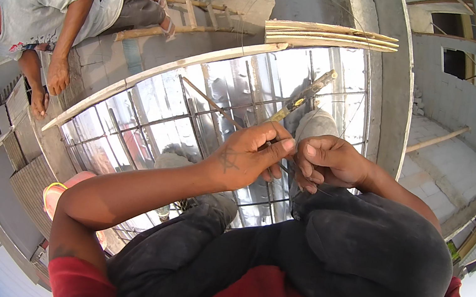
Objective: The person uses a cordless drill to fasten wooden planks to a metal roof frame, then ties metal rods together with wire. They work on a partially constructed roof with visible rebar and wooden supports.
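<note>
My left hand (256, 155) and my right hand (332, 162) meet above a grid of steel bars (193, 114), fingertips nearly touching. Both are closed in a pinch, thumb against fingers. They appear to hold a thin wire, of which only a faint strand shows by the right hand; most of it is hidden in the fingers. Just beyond the hands a narrow yellow-and-black tool (304, 96) lies slanted across the bars; its kind is unclear. Shiny silver sheeting (157, 137) lies beneath the grid. My bent knees in dark trousers (378, 256) are close below the hands.
A long timber edge (161, 81) borders the grid, with stacked thin boards (331, 36) at its far end. A concrete beam (395, 93) runs along the right. At the upper left a co-worker (64, 16) leans near a bamboo ladder (197, 20). Lower ground shows beyond both sides.
</note>
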Demonstrator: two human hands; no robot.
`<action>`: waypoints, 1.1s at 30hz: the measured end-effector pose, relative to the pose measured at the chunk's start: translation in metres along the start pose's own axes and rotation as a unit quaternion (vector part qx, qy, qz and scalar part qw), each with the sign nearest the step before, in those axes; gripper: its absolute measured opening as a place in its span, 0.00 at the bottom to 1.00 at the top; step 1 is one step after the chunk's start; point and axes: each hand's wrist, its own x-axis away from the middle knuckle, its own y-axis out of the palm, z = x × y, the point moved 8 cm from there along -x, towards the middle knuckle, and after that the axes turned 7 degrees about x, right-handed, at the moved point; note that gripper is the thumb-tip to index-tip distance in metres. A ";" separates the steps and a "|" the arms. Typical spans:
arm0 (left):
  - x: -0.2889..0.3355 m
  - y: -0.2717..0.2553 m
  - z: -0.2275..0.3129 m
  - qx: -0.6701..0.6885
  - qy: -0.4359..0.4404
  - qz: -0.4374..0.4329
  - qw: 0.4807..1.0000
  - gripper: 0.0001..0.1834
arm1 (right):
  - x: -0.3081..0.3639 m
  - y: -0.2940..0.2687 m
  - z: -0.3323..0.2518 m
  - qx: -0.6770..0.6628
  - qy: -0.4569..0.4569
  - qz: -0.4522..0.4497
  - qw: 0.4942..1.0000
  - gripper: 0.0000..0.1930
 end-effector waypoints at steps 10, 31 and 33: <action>0.002 -0.003 -0.002 0.038 0.090 0.058 0.994 0.17 | -0.009 0.002 0.003 -0.005 0.009 -0.004 1.000 0.25; 0.008 -0.088 -0.002 0.079 0.089 0.124 0.985 0.15 | 0.079 -0.116 -0.056 -0.164 -0.299 0.257 0.904 0.25; 0.009 -0.096 -0.003 0.089 0.083 0.133 0.984 0.15 | 0.079 -0.114 -0.056 -0.156 -0.295 0.255 0.907 0.24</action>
